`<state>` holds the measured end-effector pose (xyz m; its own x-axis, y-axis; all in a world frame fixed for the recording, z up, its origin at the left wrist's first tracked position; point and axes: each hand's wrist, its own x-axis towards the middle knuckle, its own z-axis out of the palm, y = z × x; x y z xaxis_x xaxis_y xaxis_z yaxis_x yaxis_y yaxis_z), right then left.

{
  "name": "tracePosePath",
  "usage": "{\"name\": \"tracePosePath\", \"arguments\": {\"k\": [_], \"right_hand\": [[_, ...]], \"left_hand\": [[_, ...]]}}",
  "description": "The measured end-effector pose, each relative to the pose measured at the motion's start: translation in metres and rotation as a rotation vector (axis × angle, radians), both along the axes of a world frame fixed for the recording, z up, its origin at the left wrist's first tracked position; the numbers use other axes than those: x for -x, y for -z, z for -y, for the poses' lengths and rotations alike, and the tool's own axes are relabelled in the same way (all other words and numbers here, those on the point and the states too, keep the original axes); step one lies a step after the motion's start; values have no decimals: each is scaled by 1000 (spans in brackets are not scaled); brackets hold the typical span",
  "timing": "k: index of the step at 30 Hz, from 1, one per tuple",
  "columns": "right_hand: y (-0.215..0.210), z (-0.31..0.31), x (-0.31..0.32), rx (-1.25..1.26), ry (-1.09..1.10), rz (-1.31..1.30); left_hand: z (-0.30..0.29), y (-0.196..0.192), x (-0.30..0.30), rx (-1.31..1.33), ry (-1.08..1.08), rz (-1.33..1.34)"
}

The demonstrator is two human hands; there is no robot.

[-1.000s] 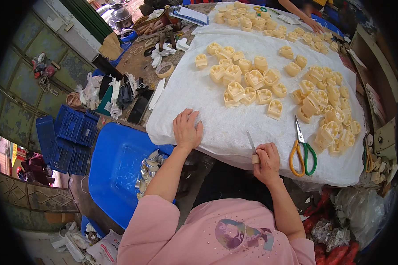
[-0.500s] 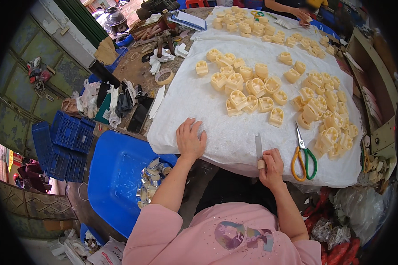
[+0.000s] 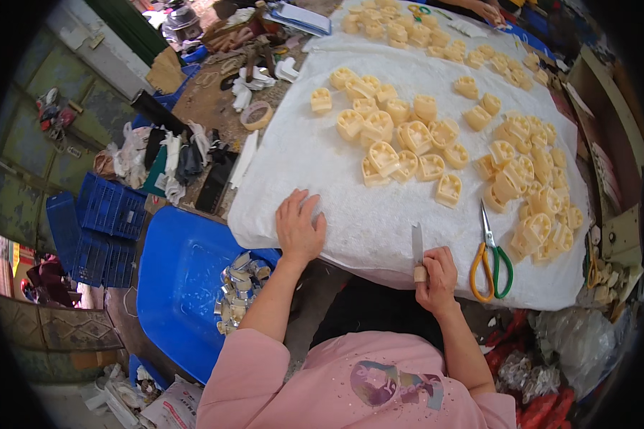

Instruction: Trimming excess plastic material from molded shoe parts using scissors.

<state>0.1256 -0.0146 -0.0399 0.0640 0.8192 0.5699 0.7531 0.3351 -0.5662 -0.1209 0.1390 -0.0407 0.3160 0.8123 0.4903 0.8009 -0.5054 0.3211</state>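
Note:
My left hand lies flat on the white cloth near the table's front edge, fingers stretched out and holding nothing. In my right hand is a small knife, its light handle gripped in closed fingers and its short blade pointing away from me over the cloth. Just right of that hand lies a pair of scissors with one orange and one green handle loop, tips pointing away. Several cream plastic pieces, hollow with rounded ends, are spread beyond both hands. A denser heap of the same pieces sits at the right.
A blue tub holding shiny metallic-looking pieces stands left of my legs. Tape, bundled gloves and tools clutter the table's left side. Another person's hand shows at the far edge. A metal machine frame borders the right.
The view has shifted slightly, and the scene sits a little differently in it. Both hands keep nearly the same pose, with the knife still in my right hand.

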Motion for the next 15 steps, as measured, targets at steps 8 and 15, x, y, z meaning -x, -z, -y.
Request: {"name": "tracePosePath", "arguments": {"k": [8, 15], "right_hand": [[-7, -7, 1, 27, -8, -108], [-15, -2, -8, 74, -9, -359]], "left_hand": [[-1, 4, 16, -11, -6, -57], [2, -8, 3, 44, 14, -66]]}}
